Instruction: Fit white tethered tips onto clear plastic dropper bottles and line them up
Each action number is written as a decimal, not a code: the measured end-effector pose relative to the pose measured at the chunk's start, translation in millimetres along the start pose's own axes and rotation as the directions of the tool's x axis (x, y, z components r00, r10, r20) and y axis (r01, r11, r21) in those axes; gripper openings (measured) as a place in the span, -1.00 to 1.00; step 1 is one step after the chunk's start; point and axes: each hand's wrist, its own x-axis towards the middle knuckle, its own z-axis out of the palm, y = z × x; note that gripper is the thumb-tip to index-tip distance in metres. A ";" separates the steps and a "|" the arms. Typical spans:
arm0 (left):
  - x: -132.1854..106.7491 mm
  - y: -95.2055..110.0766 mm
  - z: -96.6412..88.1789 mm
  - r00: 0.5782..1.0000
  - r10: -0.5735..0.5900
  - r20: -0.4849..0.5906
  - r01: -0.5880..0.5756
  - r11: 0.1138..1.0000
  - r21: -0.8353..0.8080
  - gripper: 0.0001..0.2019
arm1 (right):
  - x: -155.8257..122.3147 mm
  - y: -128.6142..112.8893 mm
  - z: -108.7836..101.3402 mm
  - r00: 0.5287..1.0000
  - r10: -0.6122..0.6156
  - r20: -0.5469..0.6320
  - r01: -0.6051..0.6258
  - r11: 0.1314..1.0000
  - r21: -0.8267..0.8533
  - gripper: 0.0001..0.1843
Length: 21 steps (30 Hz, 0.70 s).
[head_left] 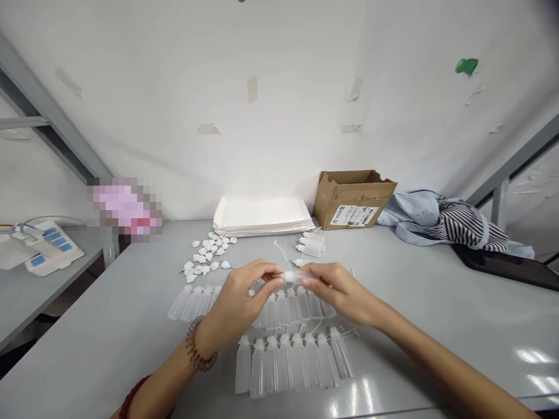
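Observation:
Between my hands, a small translucent squeeze bottle (293,276) lies sideways above the table, its white neck end toward the left. My right hand (343,288) is closed around its body. At the neck end, my left hand (244,294) pinches with thumb and fingertips; exactly what part sits between them is hidden. Below, a front row of similar bottles (286,364) lies side by side, thin cap straps at their necks. A second row (192,302) lies behind, partly covered by my left hand. Several small white tips (209,251) are scattered at the back left.
More bottles (311,245) lie beyond my hands. A stack of white trays (262,216) stands against the wall, beside an open cardboard box (356,198). A blue and striped cloth bag (454,221) rests on a dark flat object (510,266) at right.

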 end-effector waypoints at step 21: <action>8.8 -68.5 -60.7 0.915 -0.393 -0.096 0.379 0.750 0.543 -0.73 | 19.8 55.2 -13.2 0.966 0.063 -0.251 -0.193 0.820 -0.538 -0.72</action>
